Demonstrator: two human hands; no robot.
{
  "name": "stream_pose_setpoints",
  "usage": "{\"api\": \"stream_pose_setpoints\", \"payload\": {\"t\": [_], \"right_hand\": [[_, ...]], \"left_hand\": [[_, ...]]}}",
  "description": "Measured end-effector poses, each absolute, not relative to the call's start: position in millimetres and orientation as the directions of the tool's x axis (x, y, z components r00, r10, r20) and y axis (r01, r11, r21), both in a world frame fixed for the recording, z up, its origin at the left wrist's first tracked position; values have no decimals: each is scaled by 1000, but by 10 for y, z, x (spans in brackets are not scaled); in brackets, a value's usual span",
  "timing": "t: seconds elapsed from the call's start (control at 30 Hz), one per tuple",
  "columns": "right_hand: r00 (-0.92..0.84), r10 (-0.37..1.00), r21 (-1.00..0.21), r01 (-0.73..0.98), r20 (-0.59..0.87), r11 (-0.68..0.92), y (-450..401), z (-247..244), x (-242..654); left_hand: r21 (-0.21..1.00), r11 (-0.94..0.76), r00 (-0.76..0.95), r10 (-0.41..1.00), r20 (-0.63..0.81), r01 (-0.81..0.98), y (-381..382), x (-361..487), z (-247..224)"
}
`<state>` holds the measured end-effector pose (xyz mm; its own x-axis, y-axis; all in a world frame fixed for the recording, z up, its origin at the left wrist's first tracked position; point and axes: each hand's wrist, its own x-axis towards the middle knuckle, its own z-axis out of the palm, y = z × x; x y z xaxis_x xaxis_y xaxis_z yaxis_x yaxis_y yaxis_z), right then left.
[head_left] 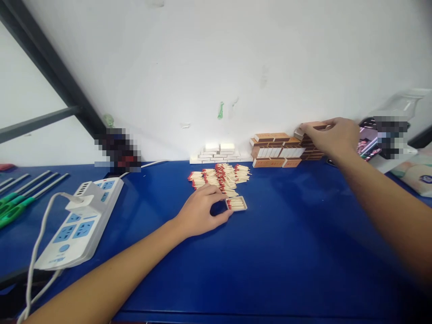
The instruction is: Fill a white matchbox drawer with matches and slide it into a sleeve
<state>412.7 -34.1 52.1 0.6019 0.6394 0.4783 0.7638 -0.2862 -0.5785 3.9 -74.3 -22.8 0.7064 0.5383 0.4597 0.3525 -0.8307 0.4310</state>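
My left hand (204,209) grips a small white matchbox tray (245,205) by its left end, thumb and fingers on its two sides. Red-tipped matches (237,204) lie in that tray on the blue table. Just behind it is a loose heap of matches (224,175). At the back right, my right hand (332,135) has its fingers closed at the top of a stack of brown matchbox sleeves (312,155); it seems to pinch one of them. More orange and brown sleeves (270,162) are piled to the left of it. White trays (216,155) are stacked against the wall.
A white power strip (111,191) with a plugged-in charger and cable lies at the left. Beyond it are green-handled screwdrivers (20,198). A phone (367,141) leans at the back right near a plastic packet (416,173). The white wall (168,81) bounds the table's back.
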Motion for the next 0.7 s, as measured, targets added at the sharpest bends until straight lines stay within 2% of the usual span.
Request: {"api": "stream_pose_setpoints", "payload": {"t": [0.2, 0.33, 0.4, 0.47, 0.53, 0.7], "right_hand": [[530, 554, -551, 821, 642, -146, -639, 533, 3779], [318, 711, -489, 871, 627, 41, -1005, 346, 3210], [192, 820, -424, 903, 539, 66, -1134, 220, 2999], [88, 923, -362, 931, 374, 58, -1198, 109, 2900], [5, 967, -307, 949, 253, 76, -1213, 32, 2898], [-131, 967, -252, 950, 220, 186, -1213, -1, 3050]], "left_hand": [[446, -826, 662, 551, 508, 345, -750, 52, -214], [429, -840, 543, 542, 641, 332, -768, 69, -193], [419, -839, 489, 542, 683, 346, -775, 73, -179], [413, -831, 466, 552, 691, 372, -779, 73, -167], [411, -825, 466, 560, 685, 388, -779, 72, -163], [428, -828, 534, 560, 633, 362, -768, 74, -191]]}}
